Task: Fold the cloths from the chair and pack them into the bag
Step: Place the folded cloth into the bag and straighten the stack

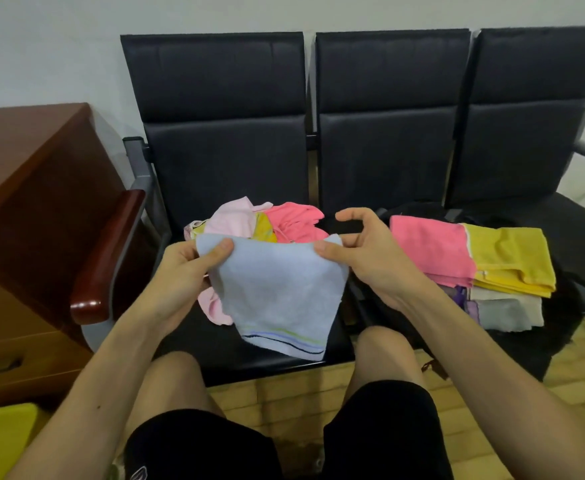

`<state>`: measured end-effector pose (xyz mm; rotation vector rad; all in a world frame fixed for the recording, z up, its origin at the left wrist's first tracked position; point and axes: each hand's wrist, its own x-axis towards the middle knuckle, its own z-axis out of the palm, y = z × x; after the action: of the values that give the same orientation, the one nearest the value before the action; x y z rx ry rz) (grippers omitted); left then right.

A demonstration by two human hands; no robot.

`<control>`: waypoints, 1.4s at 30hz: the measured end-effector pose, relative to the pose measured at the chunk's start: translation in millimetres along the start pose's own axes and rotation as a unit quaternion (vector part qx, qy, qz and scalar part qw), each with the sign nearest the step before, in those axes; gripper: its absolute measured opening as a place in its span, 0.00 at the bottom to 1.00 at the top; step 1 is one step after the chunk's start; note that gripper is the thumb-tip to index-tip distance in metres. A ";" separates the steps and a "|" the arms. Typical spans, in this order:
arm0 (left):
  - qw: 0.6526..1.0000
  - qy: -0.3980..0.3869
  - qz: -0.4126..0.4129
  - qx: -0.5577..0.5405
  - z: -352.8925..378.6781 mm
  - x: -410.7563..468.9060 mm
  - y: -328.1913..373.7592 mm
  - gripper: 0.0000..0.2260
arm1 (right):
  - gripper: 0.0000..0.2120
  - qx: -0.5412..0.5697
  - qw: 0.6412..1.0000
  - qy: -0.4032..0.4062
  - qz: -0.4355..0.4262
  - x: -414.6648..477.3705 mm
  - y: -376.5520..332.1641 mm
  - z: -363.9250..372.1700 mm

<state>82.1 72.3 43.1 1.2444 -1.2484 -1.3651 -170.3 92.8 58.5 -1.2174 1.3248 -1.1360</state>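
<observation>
A: Far left of the frame?

B: Red-brown wooden desk [24, 202], then a glossy red-brown wooden armrest [111, 251] on the end of a row of black padded chairs [221, 150].

A: And left of centre?

B: The left hand [183, 268], thumb on top, pinching the upper left corner of a pale blue terry cloth with a striped hem [277, 299]. Held up in front of the leftmost seat, hanging loose, hem at the bottom.

A: Behind it?

B: Crumpled heap of unfolded cloths [249, 220] on that same seat: pale pink, yellow and bright pink, partly hidden by the blue one.

A: Just right of centre?

B: The right hand [364, 258], thumb and forefinger nipping the upper right corner of the blue cloth. Other fingers curled above it, touching nothing.

A: Further right?

B: Bright pink folded cloth [429, 251] and yellow folded cloth [513, 261] side by side, atop pale grey and cream folded layers [506, 310]. Beneath and around all that, dark black fabric [558, 327] draped over the seat edge. Bag or not, impossible to tell.
</observation>
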 end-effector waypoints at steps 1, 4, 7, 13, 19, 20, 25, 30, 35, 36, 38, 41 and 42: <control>1.000 0.006 0.007 0.021 -2.1 2.1 -0.3 0.10 | 0.22 -0.004 1.000 0.002 -0.012 2.1 -1.6 0.1; 0.999 0.029 0.003 0.040 -7.0 7.1 2.5 0.10 | 0.18 0.017 0.999 -0.032 -0.033 5.3 -4.8 0.1; 0.998 -0.002 -0.046 0.036 -17.4 13.3 3.7 0.12 | 0.16 -0.051 0.996 -0.045 -0.057 9.7 -0.9 1.0; 0.994 -0.042 -0.089 0.054 -26.6 13.0 -3.4 0.33 | 0.12 -0.276 0.952 -0.008 -0.132 10.3 5.4 3.9; 0.987 -0.013 0.033 0.154 -23.3 8.7 -6.9 0.21 | 0.12 -0.369 0.918 0.007 -0.147 6.0 -0.5 1.8; 0.983 -0.014 0.039 0.178 -22.2 7.2 -6.0 0.17 | 0.11 -0.382 0.911 0.004 -0.156 4.9 -2.0 1.6; 0.944 0.001 0.083 0.320 -17.2 6.2 -3.9 0.08 | 0.14 -0.454 0.873 0.007 -0.179 6.6 -3.0 1.6; 0.910 0.017 0.111 0.399 -12.3 4.5 -0.4 0.08 | 0.12 -0.498 0.851 0.008 -0.169 7.0 -2.1 1.3; 0.894 0.074 0.138 0.419 -7.3 0.8 1.1 0.08 | 0.11 -0.516 0.841 0.011 -0.164 7.5 -0.9 1.8; 0.891 0.080 0.147 0.422 -6.1 0.0 0.7 0.08 | 0.11 -0.521 0.837 0.012 -0.165 7.0 -0.2 1.4; 0.883 0.095 0.170 0.427 -4.6 -2.3 1.1 0.07 | 0.11 -0.526 0.832 0.017 -0.174 6.1 1.2 -0.8; 0.875 0.108 0.191 0.431 -6.9 -1.8 -2.8 0.05 | 0.11 -0.509 0.836 0.030 -0.205 2.0 9.5 -8.6; 0.879 0.101 0.195 0.424 -8.2 -2.0 -4.1 0.05 | 0.11 -0.495 0.845 0.026 -0.200 2.3 14.3 -11.4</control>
<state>90.6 73.7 39.3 1.5278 -1.9024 -0.3492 -182.9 91.6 45.2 -2.3055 1.8333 -0.7140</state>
